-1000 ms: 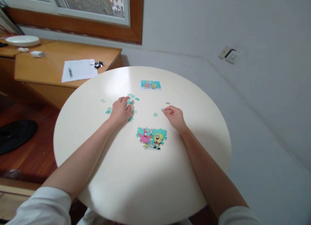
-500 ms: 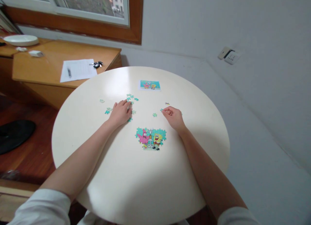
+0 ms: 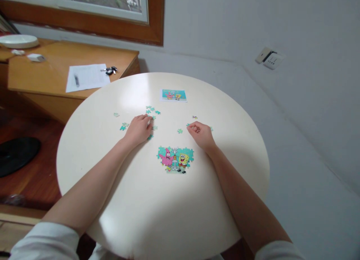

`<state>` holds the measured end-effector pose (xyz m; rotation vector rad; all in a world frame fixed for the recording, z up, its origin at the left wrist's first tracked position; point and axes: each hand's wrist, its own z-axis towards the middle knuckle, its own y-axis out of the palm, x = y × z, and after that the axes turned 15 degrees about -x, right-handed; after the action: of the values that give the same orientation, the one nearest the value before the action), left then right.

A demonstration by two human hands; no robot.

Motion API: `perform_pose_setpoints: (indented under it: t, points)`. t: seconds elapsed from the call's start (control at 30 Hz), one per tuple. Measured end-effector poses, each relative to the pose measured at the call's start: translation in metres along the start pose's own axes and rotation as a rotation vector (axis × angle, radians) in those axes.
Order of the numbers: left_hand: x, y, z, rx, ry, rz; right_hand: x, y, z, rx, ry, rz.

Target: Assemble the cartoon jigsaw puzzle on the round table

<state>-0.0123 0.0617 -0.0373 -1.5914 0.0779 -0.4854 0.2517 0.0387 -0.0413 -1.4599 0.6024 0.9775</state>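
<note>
A partly joined cartoon puzzle (image 3: 175, 159) lies in the middle of the round cream table (image 3: 157, 207). My left hand (image 3: 138, 130) rests palm down over several loose teal pieces (image 3: 152, 111), its fingers bent and close together on them. My right hand (image 3: 200, 134) lies to the right of the puzzle, fingers curled in a loose fist; what it holds, if anything, is hidden. One loose piece (image 3: 179, 131) sits between my hands. A small reference picture (image 3: 174, 95) lies at the far side of the table.
A wooden desk (image 3: 56, 80) stands at the back left with a sheet of paper (image 3: 84, 77), keys (image 3: 110, 70) and a white plate (image 3: 18, 41). A wall socket (image 3: 269, 58) is on the right wall. A dark round object (image 3: 17, 155) lies on the floor.
Both hands stay in almost the same place on the table. The camera has tilted slightly, shifting the scene a little.
</note>
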Motion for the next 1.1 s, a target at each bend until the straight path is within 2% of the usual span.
perform_pose_setpoints:
  t: [0.23, 0.87, 1.1]
  points:
    - [0.003, -0.002, -0.001, -0.006, 0.024, -0.032, -0.003, 0.0, -0.001, -0.004, 0.006, -0.059]
    - [0.014, -0.001, -0.003, -0.029, 0.196, -0.136, -0.002, 0.002, -0.003, -0.053, -0.027, -0.175]
    - [0.016, -0.004, -0.002, -0.012, 0.184, -0.168, -0.003, 0.002, -0.003, -0.058, -0.018, -0.179]
